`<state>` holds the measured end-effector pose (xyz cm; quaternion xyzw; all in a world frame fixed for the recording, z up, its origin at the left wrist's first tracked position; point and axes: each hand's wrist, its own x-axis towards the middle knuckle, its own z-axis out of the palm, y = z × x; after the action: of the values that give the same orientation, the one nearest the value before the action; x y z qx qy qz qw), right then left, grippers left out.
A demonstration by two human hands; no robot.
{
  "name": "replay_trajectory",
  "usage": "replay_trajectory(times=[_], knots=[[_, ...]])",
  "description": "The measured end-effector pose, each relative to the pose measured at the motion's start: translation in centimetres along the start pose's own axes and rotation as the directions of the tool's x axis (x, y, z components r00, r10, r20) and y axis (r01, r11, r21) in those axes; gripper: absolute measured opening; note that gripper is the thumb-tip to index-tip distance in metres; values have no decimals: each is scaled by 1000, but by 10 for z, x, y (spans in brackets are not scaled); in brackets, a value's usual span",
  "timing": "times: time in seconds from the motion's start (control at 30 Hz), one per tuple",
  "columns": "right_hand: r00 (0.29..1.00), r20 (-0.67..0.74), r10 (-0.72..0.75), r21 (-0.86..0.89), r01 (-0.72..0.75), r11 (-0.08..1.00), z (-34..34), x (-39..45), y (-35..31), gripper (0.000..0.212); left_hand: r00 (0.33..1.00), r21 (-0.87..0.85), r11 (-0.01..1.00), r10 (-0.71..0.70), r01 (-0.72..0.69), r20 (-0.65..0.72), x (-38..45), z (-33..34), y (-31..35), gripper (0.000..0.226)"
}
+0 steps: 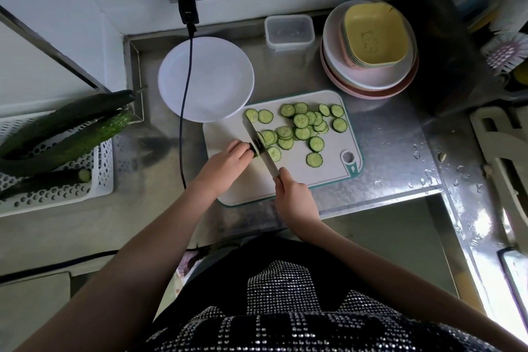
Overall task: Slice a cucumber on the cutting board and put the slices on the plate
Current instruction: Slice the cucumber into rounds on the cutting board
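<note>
A pale cutting board [240, 186] with a teal rim lies on the steel counter. Several round cucumber slices [302, 128] are spread over its far half. My left hand [225, 161] holds down a short dark cucumber stub [255, 153], mostly hidden under my fingers. My right hand [294, 194] grips the handle of a knife [258, 144], whose blade stands on the stub right beside my left fingertips. A white plate [217, 66] sits behind the board to the left, with nothing on it.
A black cable [185, 100] hangs from a wall socket across the plate. A white perforated basket [103, 168] at left holds whole cucumbers [68, 137]. Stacked bowls [371, 46] and a clear lidded box [289, 33] stand at the back. Water drops lie on the counter at right.
</note>
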<state>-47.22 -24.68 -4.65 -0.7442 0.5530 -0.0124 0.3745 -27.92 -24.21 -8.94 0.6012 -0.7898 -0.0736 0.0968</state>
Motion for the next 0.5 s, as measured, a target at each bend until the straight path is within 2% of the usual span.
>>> replay_trajectory(times=[0.13, 0.33, 0.5], knots=[[1000, 9, -12, 3, 12, 1000, -1, 0, -5, 15, 1000, 7, 1000, -4, 4, -2, 0, 0, 0, 41], [1000, 31, 0, -82, 2, 997, 2, 3, -9, 13, 1000, -2, 1000, -5, 5, -13, 2, -2, -1, 41], [990, 110, 89, -114, -76, 991, 8, 8, -5, 8, 1000, -41, 999, 16, -18, -26, -2, 3, -2, 46]])
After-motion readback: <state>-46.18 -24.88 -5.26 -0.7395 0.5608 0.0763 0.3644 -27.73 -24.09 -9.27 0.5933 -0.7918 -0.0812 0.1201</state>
